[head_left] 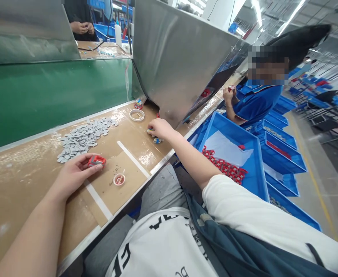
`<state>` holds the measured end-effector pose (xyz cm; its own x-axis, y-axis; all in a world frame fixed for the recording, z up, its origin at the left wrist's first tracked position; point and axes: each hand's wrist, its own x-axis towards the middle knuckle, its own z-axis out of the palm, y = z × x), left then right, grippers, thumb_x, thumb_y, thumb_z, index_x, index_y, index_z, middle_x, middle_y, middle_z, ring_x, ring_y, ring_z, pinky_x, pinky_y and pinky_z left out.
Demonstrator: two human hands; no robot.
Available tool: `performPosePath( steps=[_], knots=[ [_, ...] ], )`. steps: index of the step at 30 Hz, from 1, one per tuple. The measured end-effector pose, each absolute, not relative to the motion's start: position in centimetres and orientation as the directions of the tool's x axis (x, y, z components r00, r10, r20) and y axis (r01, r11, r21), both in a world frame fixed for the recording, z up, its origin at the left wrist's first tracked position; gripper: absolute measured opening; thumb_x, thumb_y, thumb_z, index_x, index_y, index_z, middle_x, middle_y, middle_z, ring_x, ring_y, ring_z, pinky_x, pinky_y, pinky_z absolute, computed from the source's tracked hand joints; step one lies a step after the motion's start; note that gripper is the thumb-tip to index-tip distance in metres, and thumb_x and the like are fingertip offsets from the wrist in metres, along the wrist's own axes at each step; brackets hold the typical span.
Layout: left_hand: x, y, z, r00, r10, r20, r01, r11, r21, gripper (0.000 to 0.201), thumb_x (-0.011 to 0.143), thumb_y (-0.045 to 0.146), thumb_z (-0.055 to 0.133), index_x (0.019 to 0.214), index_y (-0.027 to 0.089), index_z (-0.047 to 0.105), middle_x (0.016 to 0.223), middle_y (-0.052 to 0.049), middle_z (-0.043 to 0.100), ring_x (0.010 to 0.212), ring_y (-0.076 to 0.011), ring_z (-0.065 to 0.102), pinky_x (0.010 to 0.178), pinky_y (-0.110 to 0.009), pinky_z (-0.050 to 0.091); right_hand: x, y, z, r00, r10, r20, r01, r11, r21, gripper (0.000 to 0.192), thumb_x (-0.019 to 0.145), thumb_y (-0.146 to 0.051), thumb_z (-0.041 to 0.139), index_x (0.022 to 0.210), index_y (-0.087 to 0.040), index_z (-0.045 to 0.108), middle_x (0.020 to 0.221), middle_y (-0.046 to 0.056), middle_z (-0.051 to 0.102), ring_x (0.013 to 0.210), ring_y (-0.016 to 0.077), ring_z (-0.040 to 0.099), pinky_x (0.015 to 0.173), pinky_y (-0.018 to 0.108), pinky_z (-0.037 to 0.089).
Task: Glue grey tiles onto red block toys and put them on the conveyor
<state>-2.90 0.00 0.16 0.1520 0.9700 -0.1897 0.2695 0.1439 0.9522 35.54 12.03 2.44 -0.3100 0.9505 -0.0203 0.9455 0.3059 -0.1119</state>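
My left hand [79, 169] is closed around a red and grey plastic part [96, 161], held just over the brown-covered bench. Further along the bench, my right hand [162, 129] reaches out with its fingers pinched at a small pale item that is mostly hidden. Beside those fingers lies a small blue, white and yellow piece [156, 141]. A small cup [119, 179] with reddish contents and a thin white stick stands between my hands, with dark specks around it. Behind the left hand spreads a heap of flat grey pieces [81, 136].
A white ring [136, 115] and a red and blue piece [138, 104] lie near the metal housing [183, 57]. On my right, a blue crate [251, 144] holds many red parts [226, 165]. A co-worker in blue [261, 102] sits beyond it. A green belt [50, 92] runs behind the bench.
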Motion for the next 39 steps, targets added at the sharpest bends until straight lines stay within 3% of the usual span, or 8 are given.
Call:
performPosePath(
  steps=[3, 5, 9, 14, 19, 24, 30, 39],
  knots=[
    [-3.1, 0.0, -0.1, 0.131, 0.978, -0.163, 0.214, 0.132, 0.968, 0.074, 0.058, 0.074, 0.098, 0.109, 0.024, 0.08, 0.111, -0.013, 0.085, 0.104, -0.035, 0.081, 0.09, -0.042, 0.068, 33.4, 12.9, 2.4, -0.377, 0.926, 0.024, 0.904, 0.374, -0.209, 0.015, 0.097, -0.025, 0.075, 0.104, -0.013, 0.081, 0.112, 0.015, 0.079, 0.106, 0.0254, 0.067, 0.093, 0.036, 0.045],
    [-3.2, 0.0, -0.2, 0.119, 0.982, -0.143, 0.175, 0.121, 0.977, 0.074, 0.06, 0.074, 0.098, 0.11, 0.022, 0.079, 0.11, -0.014, 0.085, 0.099, -0.0328, 0.08, 0.084, -0.039, 0.068, 31.1, 12.9, 2.3, -0.425, 0.9, 0.097, 0.767, 0.415, -0.489, 0.015, 0.098, -0.027, 0.074, 0.103, -0.013, 0.078, 0.104, 0.01, 0.078, 0.098, 0.0201, 0.067, 0.091, 0.033, 0.049],
    [-3.2, 0.0, 0.0, 0.061, 0.992, -0.111, 0.111, 0.104, 0.988, 0.077, 0.062, 0.079, 0.094, 0.108, 0.019, 0.076, 0.101, -0.013, 0.082, 0.081, -0.0244, 0.075, 0.069, -0.032, 0.062, 24.8, 12.2, 1.3, -0.49, 0.869, 0.068, 0.075, 0.12, -0.99, 0.027, 0.092, -0.04, 0.082, 0.1, -0.016, 0.073, 0.093, 0.001, 0.074, 0.085, 0.0139, 0.068, 0.083, 0.03, 0.06],
    [-3.0, -0.3, 0.2, 0.041, 0.996, -0.078, 0.033, 0.077, 0.996, 0.073, 0.067, 0.075, 0.093, 0.109, 0.019, 0.071, 0.091, -0.006, 0.076, 0.069, -0.0173, 0.067, 0.061, -0.027, 0.055, 17.8, 11.6, 0.5, -0.688, 0.715, -0.126, -0.295, -0.434, -0.852, 0.035, 0.085, -0.037, 0.092, 0.106, -0.017, 0.073, 0.091, 0.0, 0.074, 0.086, 0.0126, 0.07, 0.084, 0.028, 0.066],
    [-3.2, -0.2, -0.2, 0.009, 0.996, -0.083, -0.034, 0.083, 0.996, 0.071, 0.067, 0.07, 0.097, 0.11, 0.02, 0.072, 0.089, -0.004, 0.075, 0.066, -0.0163, 0.069, 0.06, -0.027, 0.054, 16.0, 11.8, -0.7, -0.666, 0.726, -0.171, -0.403, -0.544, -0.736, 0.025, 0.093, -0.034, 0.087, 0.099, -0.016, 0.072, 0.088, 0.001, 0.073, 0.08, 0.0092, 0.065, 0.074, 0.018, 0.061],
    [-3.7, 0.2, -0.6, -0.071, 0.992, -0.105, 0.027, 0.107, 0.994, 0.074, 0.065, 0.071, 0.097, 0.113, 0.019, 0.075, 0.089, -0.007, 0.078, 0.075, -0.0205, 0.072, 0.066, -0.03, 0.059, 16.1, 11.4, -2.3, -0.665, 0.742, -0.084, -0.367, -0.423, -0.829, 0.039, 0.08, -0.046, 0.095, 0.1, -0.017, 0.08, 0.102, 0.007, 0.081, 0.074, 0.0093, 0.062, 0.059, 0.018, 0.052],
    [-3.8, 0.3, -1.0, -0.136, 0.988, -0.075, 0.114, 0.091, 0.989, 0.07, 0.065, 0.067, 0.098, 0.111, 0.019, 0.078, 0.106, -0.011, 0.082, 0.094, -0.0261, 0.077, 0.081, -0.035, 0.064, 16.0, 10.4, -2.7, -0.562, 0.813, 0.152, -0.243, 0.013, -0.97, 0.04, 0.082, -0.053, 0.091, 0.11, -0.024, 0.087, 0.11, 0.004, 0.078, 0.086, 0.0137, 0.068, 0.079, 0.028, 0.06],
    [-3.6, 0.4, -1.7, -0.255, 0.965, -0.06, 0.109, 0.091, 0.99, 0.066, 0.06, 0.058, 0.1, 0.109, 0.018, 0.081, 0.104, -0.01, 0.083, 0.099, -0.0294, 0.079, 0.095, -0.044, 0.066, 16.0, 9.3, -3.0, -0.579, 0.701, 0.416, 0.075, 0.554, -0.829, 0.028, 0.102, -0.039, 0.077, 0.124, -0.023, 0.084, 0.114, 0.008, 0.073, 0.102, 0.018, 0.07, 0.097, 0.035, 0.06]
  ],
)
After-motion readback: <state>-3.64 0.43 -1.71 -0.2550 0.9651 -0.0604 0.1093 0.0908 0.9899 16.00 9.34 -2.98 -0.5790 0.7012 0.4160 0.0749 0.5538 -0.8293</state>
